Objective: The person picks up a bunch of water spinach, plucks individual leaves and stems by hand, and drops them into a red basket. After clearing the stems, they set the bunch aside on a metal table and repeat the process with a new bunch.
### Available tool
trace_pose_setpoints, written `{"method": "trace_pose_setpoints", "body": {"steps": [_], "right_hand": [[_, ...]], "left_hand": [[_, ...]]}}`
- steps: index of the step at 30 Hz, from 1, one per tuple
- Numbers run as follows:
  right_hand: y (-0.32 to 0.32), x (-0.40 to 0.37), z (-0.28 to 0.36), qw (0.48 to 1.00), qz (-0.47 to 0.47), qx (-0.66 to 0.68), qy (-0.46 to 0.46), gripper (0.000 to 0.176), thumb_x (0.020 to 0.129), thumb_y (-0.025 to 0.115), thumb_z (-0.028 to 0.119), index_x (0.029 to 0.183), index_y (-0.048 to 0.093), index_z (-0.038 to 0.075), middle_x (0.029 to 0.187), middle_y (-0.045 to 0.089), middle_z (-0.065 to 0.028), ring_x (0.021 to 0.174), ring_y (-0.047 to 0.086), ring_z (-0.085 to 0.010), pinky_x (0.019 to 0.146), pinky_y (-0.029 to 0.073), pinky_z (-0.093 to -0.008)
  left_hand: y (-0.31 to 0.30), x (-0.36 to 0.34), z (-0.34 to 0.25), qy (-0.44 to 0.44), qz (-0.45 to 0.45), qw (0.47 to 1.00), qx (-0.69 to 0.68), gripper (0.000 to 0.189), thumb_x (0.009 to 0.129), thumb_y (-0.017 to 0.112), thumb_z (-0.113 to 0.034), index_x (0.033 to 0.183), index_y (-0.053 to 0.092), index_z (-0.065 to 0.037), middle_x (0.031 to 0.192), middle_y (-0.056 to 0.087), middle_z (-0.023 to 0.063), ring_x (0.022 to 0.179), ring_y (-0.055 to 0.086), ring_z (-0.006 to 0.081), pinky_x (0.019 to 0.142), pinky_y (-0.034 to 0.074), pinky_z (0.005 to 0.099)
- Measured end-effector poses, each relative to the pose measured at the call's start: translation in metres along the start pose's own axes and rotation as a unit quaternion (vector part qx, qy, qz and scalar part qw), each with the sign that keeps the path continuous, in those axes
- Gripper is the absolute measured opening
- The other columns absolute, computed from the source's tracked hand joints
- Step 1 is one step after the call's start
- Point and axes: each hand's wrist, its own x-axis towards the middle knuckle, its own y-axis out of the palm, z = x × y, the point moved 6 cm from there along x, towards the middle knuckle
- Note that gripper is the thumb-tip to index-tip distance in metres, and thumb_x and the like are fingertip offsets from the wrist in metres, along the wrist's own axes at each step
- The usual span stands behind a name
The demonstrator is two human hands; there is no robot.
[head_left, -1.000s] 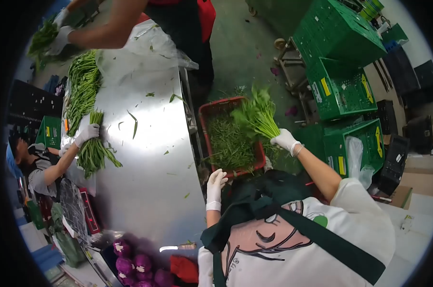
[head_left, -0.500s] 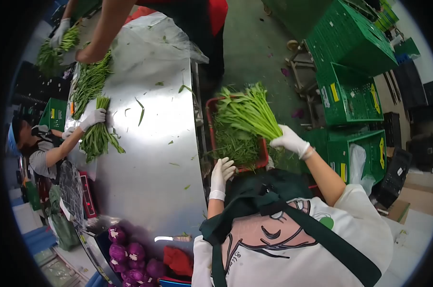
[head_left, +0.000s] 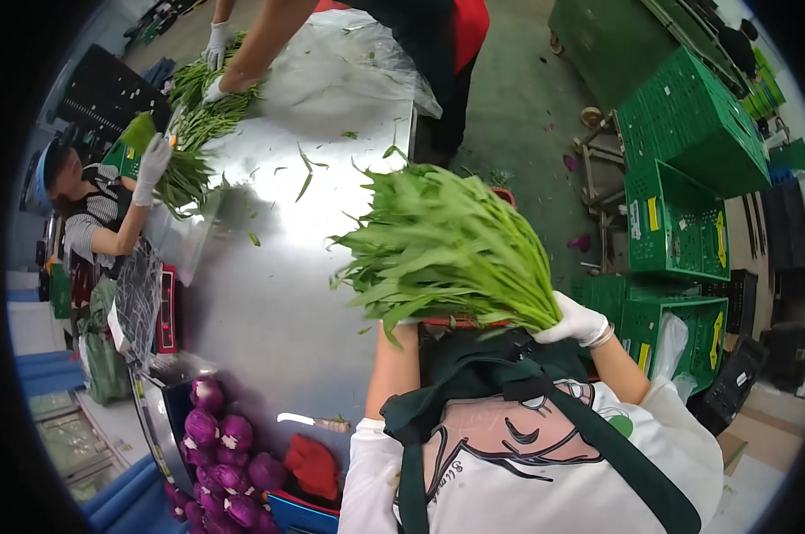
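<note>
My right hand (head_left: 573, 321), in a white glove, is closed around the stem ends of a large bunch of leafy greens (head_left: 451, 240), which looks like water spinach. The leaves fan out to the left and are slightly blurred. My left hand (head_left: 404, 326) is under the leafy side; only a sliver of white glove shows, and its fingers are hidden. Below the bunch is a red crate (head_left: 456, 321), mostly covered by the leaves. A metal table (head_left: 287, 311) stands to my left.
Purple cabbages (head_left: 233, 434), a knife (head_left: 318, 422) and a red cloth (head_left: 311, 467) lie at the near end. Across the table, a co-worker (head_left: 100, 200) holds greens; another person's hands (head_left: 217, 67) press a pile of greens (head_left: 202, 102). Green crates (head_left: 669, 254) stand right.
The bunch has come up and nearer me, over the red crate. My left hand has gone from open beside the crate to beneath the leaves. The co-worker has lifted their bunch.
</note>
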Motion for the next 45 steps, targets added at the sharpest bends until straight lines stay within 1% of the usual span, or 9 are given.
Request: {"method": "trace_pose_setpoints", "body": {"steps": [1, 5, 18, 22, 27, 35, 38, 43, 45], "right_hand": [[0.004, -0.002, 0.0, 0.994, -0.002, 0.107, -0.006, 0.044, 0.069, 0.07, 0.009, 0.108, 0.053, 0.0, 0.081, 0.058, -0.0054, 0.064, 0.052, -0.0115, 0.058, 0.043, -0.0245], [0.026, -0.003, 0.016, 0.832, 0.268, 0.478, -0.085, 0.019, 0.076, 0.063, 0.007, 0.084, 0.046, 0.003, 0.067, 0.05, -0.0034, 0.046, 0.047, -0.0125, 0.046, 0.04, -0.0248], [0.057, -0.002, 0.033, 0.554, 0.572, 0.568, -0.207, 0.018, 0.076, 0.062, 0.007, 0.082, 0.045, 0.004, 0.066, 0.05, -0.0026, 0.048, 0.049, -0.0126, 0.047, 0.043, -0.0252], [0.06, -0.006, 0.03, 0.516, 0.602, 0.57, -0.216, 0.018, 0.077, 0.062, 0.007, 0.081, 0.045, 0.004, 0.066, 0.05, -0.0023, 0.049, 0.05, -0.0126, 0.048, 0.044, -0.0253], [0.062, -0.009, 0.026, 0.489, 0.623, 0.568, -0.226, 0.018, 0.077, 0.062, 0.007, 0.081, 0.044, 0.005, 0.066, 0.05, -0.002, 0.049, 0.051, -0.0127, 0.049, 0.045, -0.0254], [0.06, -0.01, 0.02, 0.455, 0.639, 0.578, -0.224, 0.018, 0.077, 0.061, 0.007, 0.08, 0.043, 0.006, 0.066, 0.05, -0.0015, 0.05, 0.052, -0.0128, 0.05, 0.047, -0.0256], [0.062, -0.008, 0.02, 0.447, 0.647, 0.573, -0.231, 0.018, 0.078, 0.061, 0.007, 0.079, 0.043, 0.007, 0.068, 0.05, -0.0012, 0.054, 0.053, -0.0129, 0.052, 0.047, -0.0257], [0.064, -0.006, 0.027, 0.43, 0.676, 0.546, -0.246, 0.016, 0.079, 0.059, 0.008, 0.079, 0.043, 0.01, 0.073, 0.051, -0.0007, 0.062, 0.055, -0.013, 0.056, 0.048, -0.0254], [0.06, -0.007, 0.022, 0.46, 0.646, 0.558, -0.245, 0.016, 0.078, 0.06, 0.007, 0.078, 0.043, 0.008, 0.073, 0.052, -0.0014, 0.06, 0.056, -0.0122, 0.054, 0.049, -0.0244]], "left_hand": [[0.004, -0.003, -0.002, 0.001, 0.013, 1.0, 0.005, 0.07, 0.092, 0.036, -0.057, 0.14, 0.031, -0.005, 0.137, 0.042, 0.0156, 0.122, 0.042, 0.0329, 0.102, 0.036, 0.0439], [0.021, -0.021, -0.007, 0.005, 0.068, 0.997, 0.031, 0.07, 0.092, 0.037, -0.057, 0.138, 0.033, -0.005, 0.135, 0.043, 0.0151, 0.12, 0.044, 0.0315, 0.101, 0.037, 0.0432], [0.065, 0.004, 0.066, -0.068, 0.189, 0.978, 0.047, 0.069, 0.09, 0.038, -0.06, 0.133, 0.041, -0.006, 0.13, 0.049, 0.0135, 0.113, 0.051, 0.027, 0.097, 0.041, 0.0408], [0.129, -0.021, 0.052, -0.056, 0.241, 0.967, 0.061, 0.069, 0.09, 0.038, -0.061, 0.132, 0.044, -0.006, 0.128, 0.051, 0.013, 0.11, 0.053, 0.0256, 0.096, 0.042, 0.04], [0.188, -0.068, 0.063, -0.016, 0.197, 0.978, 0.064, 0.072, 0.089, 0.035, -0.064, 0.135, 0.042, -0.009, 0.128, 0.052, 0.0127, 0.111, 0.052, 0.0277, 0.097, 0.043, 0.0422], [0.172, -0.059, 0.061, -0.071, 0.297, 0.952, 0.027, 0.074, 0.088, 0.036, -0.066, 0.134, 0.042, -0.009, 0.128, 0.052, 0.0136, 0.11, 0.053, 0.0282, 0.094, 0.045, 0.0424], [0.182, -0.062, 0.062, -0.054, 0.243, 0.968, 0.018, 0.073, 0.089, 0.036, -0.065, 0.132, 0.044, -0.007, 0.125, 0.054, 0.0141, 0.107, 0.056, 0.0285, 0.092, 0.047, 0.0419], [0.159, -0.048, 0.054, -0.063, 0.294, 0.954, 0.01, 0.071, 0.089, 0.035, -0.063, 0.134, 0.044, -0.009, 0.129, 0.051, 0.0156, 0.112, 0.053, 0.0331, 0.097, 0.042, 0.0487], [0.15, -0.039, 0.053, -0.059, 0.286, 0.956, -0.002, 0.072, 0.089, 0.037, -0.064, 0.132, 0.045, -0.007, 0.127, 0.053, 0.0163, 0.111, 0.053, 0.0318, 0.096, 0.043, 0.0468]]}}
